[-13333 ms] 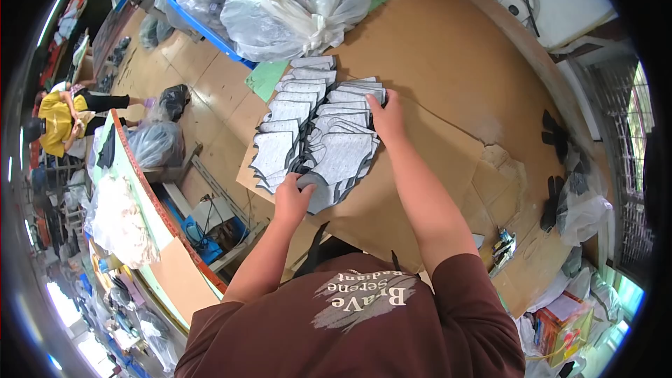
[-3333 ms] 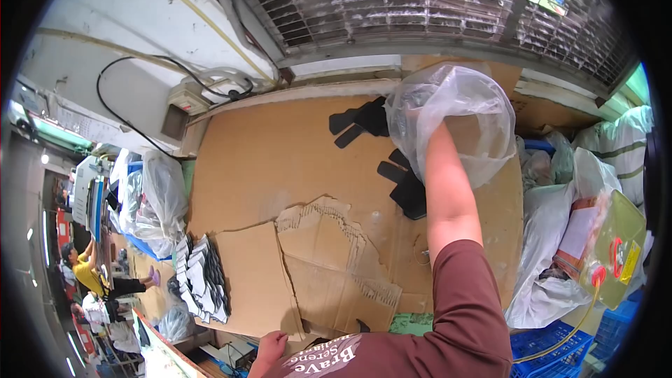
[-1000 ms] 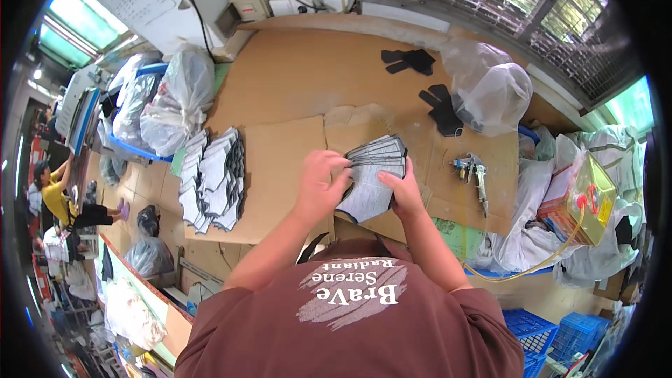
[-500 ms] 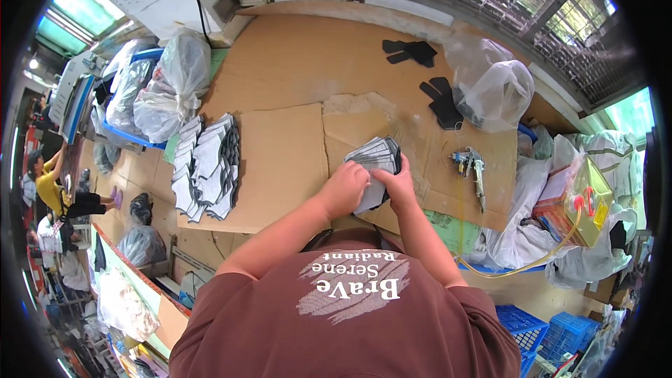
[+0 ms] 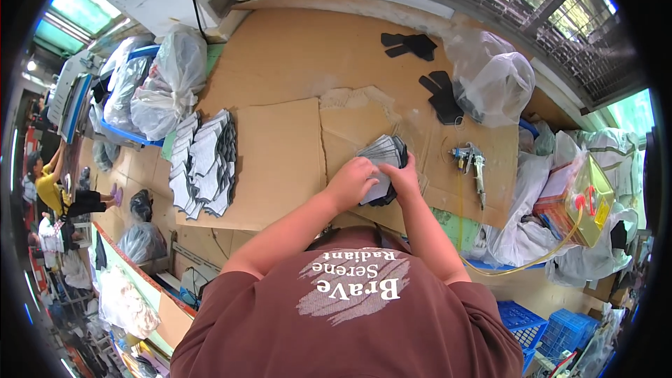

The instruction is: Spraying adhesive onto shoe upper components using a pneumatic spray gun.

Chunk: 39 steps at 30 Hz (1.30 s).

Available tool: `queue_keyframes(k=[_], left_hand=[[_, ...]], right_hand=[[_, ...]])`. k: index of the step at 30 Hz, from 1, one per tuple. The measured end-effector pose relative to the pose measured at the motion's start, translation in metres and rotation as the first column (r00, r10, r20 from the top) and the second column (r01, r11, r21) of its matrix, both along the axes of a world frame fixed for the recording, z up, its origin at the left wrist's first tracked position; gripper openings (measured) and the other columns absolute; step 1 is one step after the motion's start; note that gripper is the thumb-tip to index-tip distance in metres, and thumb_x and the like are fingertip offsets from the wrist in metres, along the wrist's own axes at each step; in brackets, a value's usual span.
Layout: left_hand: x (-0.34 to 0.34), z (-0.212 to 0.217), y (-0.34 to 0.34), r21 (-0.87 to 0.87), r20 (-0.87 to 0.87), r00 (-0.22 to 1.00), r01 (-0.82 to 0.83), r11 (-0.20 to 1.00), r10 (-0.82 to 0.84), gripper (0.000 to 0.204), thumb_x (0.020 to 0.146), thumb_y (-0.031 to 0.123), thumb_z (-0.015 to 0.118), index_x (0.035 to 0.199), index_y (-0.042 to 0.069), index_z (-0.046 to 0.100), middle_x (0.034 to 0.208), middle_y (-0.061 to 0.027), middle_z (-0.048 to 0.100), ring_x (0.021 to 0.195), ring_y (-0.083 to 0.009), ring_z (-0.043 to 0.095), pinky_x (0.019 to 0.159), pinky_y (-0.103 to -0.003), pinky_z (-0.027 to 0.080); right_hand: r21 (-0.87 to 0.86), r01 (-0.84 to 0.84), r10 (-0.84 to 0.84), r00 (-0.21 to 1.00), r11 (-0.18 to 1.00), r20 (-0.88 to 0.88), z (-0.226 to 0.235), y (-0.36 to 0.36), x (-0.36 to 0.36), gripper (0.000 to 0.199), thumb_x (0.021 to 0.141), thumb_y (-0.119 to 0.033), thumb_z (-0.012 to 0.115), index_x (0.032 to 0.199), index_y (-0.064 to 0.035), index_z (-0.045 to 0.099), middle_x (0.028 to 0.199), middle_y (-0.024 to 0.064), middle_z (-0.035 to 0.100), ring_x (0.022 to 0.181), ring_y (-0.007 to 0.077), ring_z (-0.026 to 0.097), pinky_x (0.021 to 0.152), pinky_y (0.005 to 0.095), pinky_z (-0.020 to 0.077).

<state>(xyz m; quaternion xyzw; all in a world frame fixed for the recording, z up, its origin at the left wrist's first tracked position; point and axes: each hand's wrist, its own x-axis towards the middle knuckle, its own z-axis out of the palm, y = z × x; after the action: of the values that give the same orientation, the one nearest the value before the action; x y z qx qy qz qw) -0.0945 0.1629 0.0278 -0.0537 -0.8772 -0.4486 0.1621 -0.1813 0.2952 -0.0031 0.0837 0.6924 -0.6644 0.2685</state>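
In front of me a fanned stack of grey pieces with black undersides (image 5: pixel 382 148) is between my hands, low over the cardboard-covered table. My right hand (image 5: pixel 404 179) is closed round its right side, the thumb lying across the top piece. My left hand (image 5: pixel 352 182) is closed at the stack's left edge, fingers bent and pressed together on the pieces. Whether those fingertips pinch a single piece is hidden. To the left, overlapping rows of similar grey pieces (image 5: pixel 203 161) lie on the cardboard (image 5: pixel 280 161).
A spray gun (image 5: pixel 477 171) with a yellowish hose lies at the right, near black cut pieces (image 5: pixel 442 100) and a clear plastic bag (image 5: pixel 497 87). The hose runs to a square can (image 5: pixel 588 199). Stuffed bags (image 5: pixel 171 87) stand at the left. A person in yellow (image 5: pixel 49 189) works farther left.
My left fingers have moved slightly right over the stack and flattened a little. The stack and my right hand have shifted slightly. The laid-out rows stay as they were.
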Motion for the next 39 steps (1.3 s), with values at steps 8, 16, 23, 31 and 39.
queue_keyframes(k=[8,16,23,31,39], left_hand=[[-0.017,-0.036,-0.014,-0.050,0.190,0.978,0.097,0.994,-0.086,0.011,0.071,0.006,0.062,0.077,0.002,0.054,0.082,-0.0152,0.054,0.082,-0.0335,0.050,0.074,-0.039,0.041],[-0.011,-0.041,0.015,-0.229,0.012,0.994,0.111,0.967,-0.112,0.013,0.073,0.012,0.052,0.080,0.002,0.051,0.079,-0.0195,0.053,0.077,-0.0368,0.049,0.073,-0.042,0.040],[-0.004,0.027,0.018,-0.158,0.526,0.840,0.252,0.955,-0.135,0.021,0.075,0.022,0.056,0.068,0.003,0.062,0.073,-0.0144,0.062,0.072,-0.0320,0.059,0.071,-0.045,0.043],[0.024,-0.055,0.000,-0.149,0.687,0.725,0.210,0.966,-0.051,0.021,0.069,0.027,0.057,0.078,0.010,0.067,0.077,-0.0145,0.064,0.073,-0.0331,0.062,0.063,-0.043,0.048],[0.042,-0.027,0.018,-0.345,0.593,0.718,0.635,0.692,-0.364,0.019,0.067,0.024,0.059,0.074,0.009,0.067,0.074,-0.0118,0.064,0.072,-0.0283,0.061,0.078,-0.042,0.041]], right_hand=[[0.068,-0.060,0.063,0.997,0.996,-0.046,-0.016,-0.011,-0.004,0.087,0.056,-0.015,0.076,0.128,0.0009,0.030,0.114,0.0149,0.052,0.103,0.0229,0.052,0.088,0.0324,0.0419],[-0.105,-0.091,0.088,0.996,0.990,-0.030,-0.039,0.015,-0.015,0.082,0.058,-0.007,0.070,0.128,0.0007,0.030,0.120,0.0173,0.046,0.107,0.0278,0.049,0.091,0.0401,0.0413],[0.089,-0.121,0.120,0.993,0.989,0.024,-0.045,0.011,-0.039,0.071,0.062,-0.004,0.068,0.124,0.0014,0.036,0.112,0.0146,0.053,0.096,0.0265,0.055,0.082,0.0374,0.0459],[-0.340,-0.116,0.276,0.837,0.933,0.473,-0.042,0.026,-0.057,0.043,0.080,-0.021,0.056,0.118,-0.0020,0.048,0.111,0.0147,0.058,0.098,0.0300,0.058,0.088,0.0432,0.0457],[-0.791,0.248,0.182,0.894,0.559,0.409,-0.025,0.048,-0.016,0.054,0.076,-0.032,0.060,0.121,-0.0060,0.046,0.117,0.0102,0.055,0.107,0.0270,0.053,0.095,0.0460,0.0395]])
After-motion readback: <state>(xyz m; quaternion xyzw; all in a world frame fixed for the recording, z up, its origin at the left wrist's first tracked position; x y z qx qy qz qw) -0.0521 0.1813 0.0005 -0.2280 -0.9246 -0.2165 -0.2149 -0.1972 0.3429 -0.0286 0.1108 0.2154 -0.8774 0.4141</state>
